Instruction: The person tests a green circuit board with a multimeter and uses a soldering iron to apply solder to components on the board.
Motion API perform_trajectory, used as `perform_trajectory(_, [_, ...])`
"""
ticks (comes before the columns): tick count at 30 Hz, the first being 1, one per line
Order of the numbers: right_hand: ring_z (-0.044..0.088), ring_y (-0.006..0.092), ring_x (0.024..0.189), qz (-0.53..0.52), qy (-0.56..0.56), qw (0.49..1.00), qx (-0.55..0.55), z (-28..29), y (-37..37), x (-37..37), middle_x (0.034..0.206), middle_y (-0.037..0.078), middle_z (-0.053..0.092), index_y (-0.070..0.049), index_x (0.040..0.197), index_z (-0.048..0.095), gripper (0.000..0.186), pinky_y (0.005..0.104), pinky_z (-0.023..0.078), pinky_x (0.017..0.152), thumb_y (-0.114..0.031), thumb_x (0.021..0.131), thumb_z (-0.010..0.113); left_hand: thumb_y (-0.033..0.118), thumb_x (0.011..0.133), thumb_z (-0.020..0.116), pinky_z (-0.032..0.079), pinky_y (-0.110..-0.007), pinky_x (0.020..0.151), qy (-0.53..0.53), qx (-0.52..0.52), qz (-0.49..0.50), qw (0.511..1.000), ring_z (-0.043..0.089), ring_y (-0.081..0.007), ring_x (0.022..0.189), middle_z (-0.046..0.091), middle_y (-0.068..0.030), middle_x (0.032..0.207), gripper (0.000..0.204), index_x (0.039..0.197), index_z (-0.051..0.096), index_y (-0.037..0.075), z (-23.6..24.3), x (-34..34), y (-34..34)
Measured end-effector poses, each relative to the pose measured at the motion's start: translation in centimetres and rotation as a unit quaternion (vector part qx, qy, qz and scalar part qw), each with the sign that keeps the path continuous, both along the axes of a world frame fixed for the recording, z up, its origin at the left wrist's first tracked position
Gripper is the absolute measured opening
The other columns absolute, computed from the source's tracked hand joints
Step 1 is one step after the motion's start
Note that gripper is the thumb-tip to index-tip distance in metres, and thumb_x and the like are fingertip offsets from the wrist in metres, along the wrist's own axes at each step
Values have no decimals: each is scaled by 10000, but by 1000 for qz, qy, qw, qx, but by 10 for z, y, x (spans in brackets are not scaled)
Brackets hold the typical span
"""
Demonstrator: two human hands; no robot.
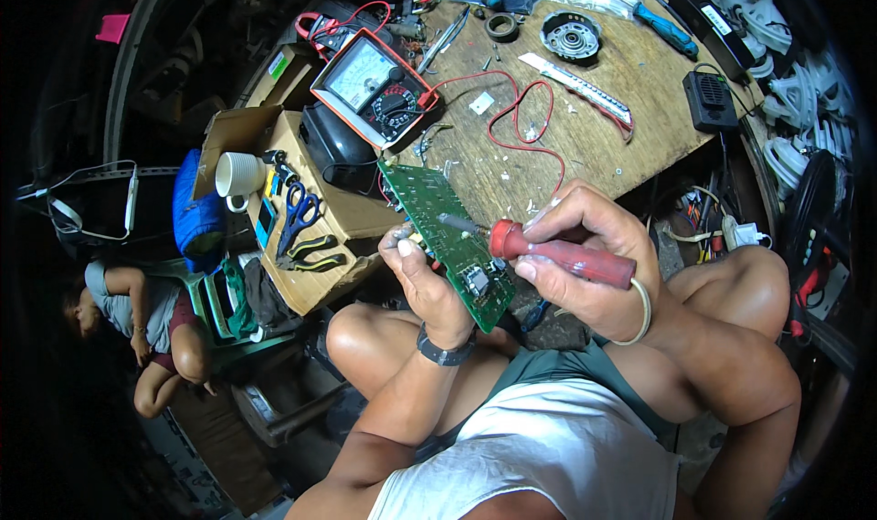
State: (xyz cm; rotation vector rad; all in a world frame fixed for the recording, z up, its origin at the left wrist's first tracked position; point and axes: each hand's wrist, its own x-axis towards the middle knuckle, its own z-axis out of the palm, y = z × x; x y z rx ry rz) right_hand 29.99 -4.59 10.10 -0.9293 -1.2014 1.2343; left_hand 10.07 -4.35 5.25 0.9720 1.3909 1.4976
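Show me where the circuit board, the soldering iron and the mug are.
Circuit board [457,253], head view: middle of its green face.
Soldering iron [585,259], head view: red handle.
Mug [246,174], head view: white outer side.

Circuit board [449,248] at centre, cardboard box [352,220] to its left, analogue multimeter [373,89] upper left; screwdriver [667,31] on worktop [626,159], upper right.

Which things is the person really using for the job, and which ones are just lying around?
In use:
green circuit board, held up
red-handled tool, probably a soldering iron, pointed at the board
maybe the multimeter, close by

Just lying about, it seems:
white mug
blue-handled scissors
yellow-and-black pliers
blue-handled screwdriver
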Motion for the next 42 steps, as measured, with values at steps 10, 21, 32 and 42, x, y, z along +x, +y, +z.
perform_trajectory(10, [619,161,804,25,-19,999,37,-4,1,-4,923,100,613,1,1014,667,204,286,495,720,-79,860,775,385,1123,365,478,-284,824,32,-2,-2,999,545,-115,925,556,-46,1064,329,1226,462,88,0,0,0])
perform_trajectory(21, [639,165,818,21,-13,999,36,-1,-2,-5,940,112,629,3,1016,668,211,288,507,725,-72,857,784,386,1133,366,464,-257,788,35,-1,-5,999,537,-88,889,562,-29,1032,315,1222,467,101,5,3,0])
perform_trajectory(32, [642,146,851,7,-3,999,47,-6,-6,-6,968,98,642,-1,1048,648,231,293,523,763,-72,878,788,385,1139,363,445,-231,768,31,-8,-9,999,516,-66,853,557,-10,1018,312,1227,474,108,4,5,-1])
perform_trajectory(42, [694,158,900,-28,200,969,-145,8,5,9,996,126,732,-10,1075,560,158,333,558,878,-150,1034,619,359,1130,372,412,-227,734,19,-3,-22,1000,479,-46,831,548,-3,1014,285,1230,474,113,-4,3,1])
